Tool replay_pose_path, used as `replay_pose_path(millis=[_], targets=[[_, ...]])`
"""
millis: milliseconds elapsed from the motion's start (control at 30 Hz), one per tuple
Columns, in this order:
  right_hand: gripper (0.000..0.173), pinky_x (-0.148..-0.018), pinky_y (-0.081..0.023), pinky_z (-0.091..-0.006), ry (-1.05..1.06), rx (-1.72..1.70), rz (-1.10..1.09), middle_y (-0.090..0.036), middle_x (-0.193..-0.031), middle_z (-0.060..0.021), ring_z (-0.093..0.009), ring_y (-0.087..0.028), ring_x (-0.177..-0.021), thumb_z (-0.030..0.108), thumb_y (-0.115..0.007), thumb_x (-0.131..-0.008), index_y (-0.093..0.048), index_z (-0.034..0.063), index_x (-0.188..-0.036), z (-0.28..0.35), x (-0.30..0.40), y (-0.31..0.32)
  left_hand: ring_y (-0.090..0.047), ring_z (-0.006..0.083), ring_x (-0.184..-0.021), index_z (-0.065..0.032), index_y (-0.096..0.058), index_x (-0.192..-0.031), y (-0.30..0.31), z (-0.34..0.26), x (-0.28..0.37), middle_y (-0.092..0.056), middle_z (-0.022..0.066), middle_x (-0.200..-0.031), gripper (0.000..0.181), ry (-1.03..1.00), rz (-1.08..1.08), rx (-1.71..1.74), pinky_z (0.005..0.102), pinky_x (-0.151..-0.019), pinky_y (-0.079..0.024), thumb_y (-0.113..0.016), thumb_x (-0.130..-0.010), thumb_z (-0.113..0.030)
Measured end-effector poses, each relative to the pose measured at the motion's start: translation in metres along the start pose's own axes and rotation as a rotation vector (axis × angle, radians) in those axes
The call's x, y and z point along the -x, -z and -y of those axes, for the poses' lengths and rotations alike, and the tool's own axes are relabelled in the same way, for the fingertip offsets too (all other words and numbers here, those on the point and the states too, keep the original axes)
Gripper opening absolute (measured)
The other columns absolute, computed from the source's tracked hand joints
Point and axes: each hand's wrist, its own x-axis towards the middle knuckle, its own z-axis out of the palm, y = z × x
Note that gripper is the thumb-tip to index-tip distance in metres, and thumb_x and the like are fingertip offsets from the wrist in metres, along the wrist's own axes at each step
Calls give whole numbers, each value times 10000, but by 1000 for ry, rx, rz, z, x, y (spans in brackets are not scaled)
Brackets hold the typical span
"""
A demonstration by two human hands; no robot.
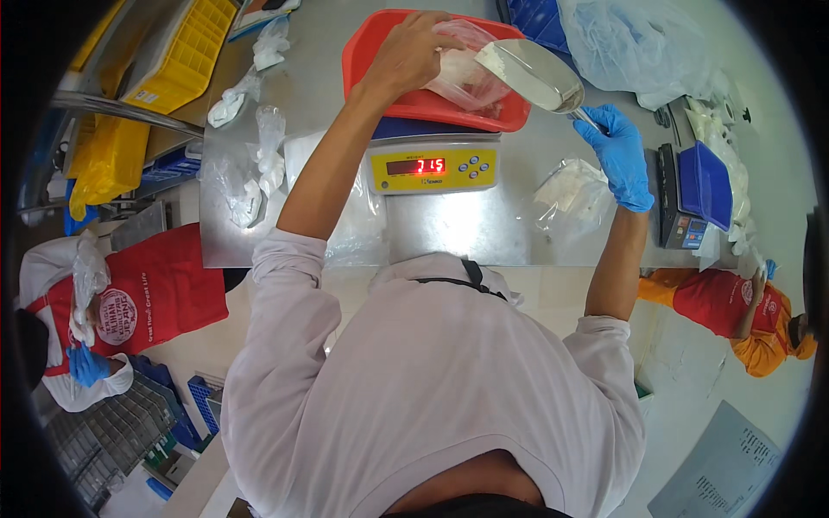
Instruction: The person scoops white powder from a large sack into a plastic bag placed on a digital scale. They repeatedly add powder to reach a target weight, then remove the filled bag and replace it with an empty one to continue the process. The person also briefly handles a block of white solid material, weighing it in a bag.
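Observation:
My bare left hand (409,53) pinches the edge of a clear plastic bag (467,87), which lies partly filled with white powder inside a red plastic tray (360,52). That tray rests on a digital scale (435,181) with a yellow front panel and lit red digits. In my right hand (618,155), covered by a blue glove, is the handle of a metal scoop (562,76). White powder (492,59) sits at the scoop's tip, beside the bag's mouth. Below the right wrist, another clear bag of pale powder (570,191) lies on the steel table (447,230).
Several small knotted bags of white powder (269,152) lie at the left. A second scale (680,220) with a blue tray (706,181) stands right. A large plastic bag (638,48) is at back right, yellow crates (184,58) at left. Co-workers (162,291) (725,301) stand at both sides.

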Motion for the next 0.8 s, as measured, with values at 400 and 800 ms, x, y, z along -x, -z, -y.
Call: replay_pose_path(millis=[400,800], targets=[[159,-712,-358,-199,-10,-155,-122,-515,-828,48,-50,-453,-764,67,-689,-826,-679,-10,-965,-18,69,34,-448,363,-1264,-66,-676,-1111,69,-2,1,-475,224,-1343,441,293,69,420,389,-1064,-363,-501,-715,19],[117,-813,-380,-208,-99,-292,-304,-574,-883,66,-55,-482,-827,35,-691,-830,-662,24,-943,-26,163,45,-627,295,-1001,-66,-720,-1051,8,20,-7,-604,220,-1154,328,316,286,136,386,-852,-498,-584,-756,-106]])
